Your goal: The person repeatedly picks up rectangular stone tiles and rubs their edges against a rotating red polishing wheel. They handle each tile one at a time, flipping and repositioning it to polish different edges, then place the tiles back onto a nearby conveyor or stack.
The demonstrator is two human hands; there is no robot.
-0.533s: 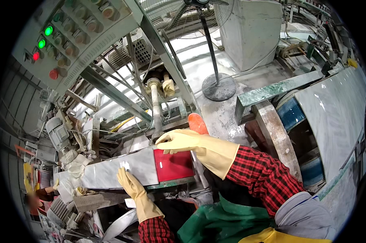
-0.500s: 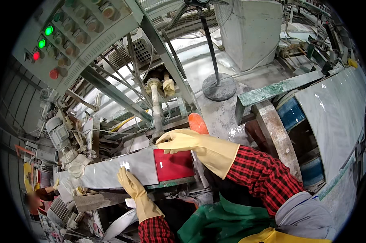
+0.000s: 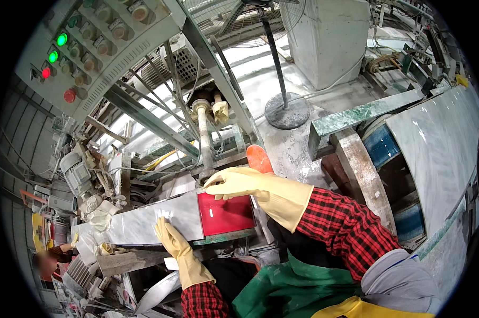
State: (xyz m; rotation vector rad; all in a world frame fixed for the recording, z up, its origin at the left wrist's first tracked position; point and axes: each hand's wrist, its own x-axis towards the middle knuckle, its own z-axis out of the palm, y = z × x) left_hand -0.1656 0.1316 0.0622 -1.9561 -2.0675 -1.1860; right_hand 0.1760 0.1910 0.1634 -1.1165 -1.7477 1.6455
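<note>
A long grey-white marble slab [image 3: 139, 225] lies on a narrow run to the left, its right end meeting a glossy red surface [image 3: 226, 218]. Wearing a pale yellow rubber glove, my left hand [image 3: 177, 248] rests its stretched fingers on the slab's near edge. My right hand [image 3: 250, 186], gloved alike, hovers over the far side of the red surface with fingers extended leftward and nothing visibly held. Whether its fingertips touch the slab's far corner I cannot tell.
A control panel [image 3: 99, 45] with lit buttons stands upper left. Beyond my hands is a fan on a round base [image 3: 287, 111]. Another pale slab [image 3: 435, 143] lies on the right beside a worn beam [image 3: 364, 180]. A motor [image 3: 76, 172] and a person [image 3: 49, 262] are far left.
The slab has shifted slightly left, so a little more of the red surface shows. Both hands keep nearly the same pose.
</note>
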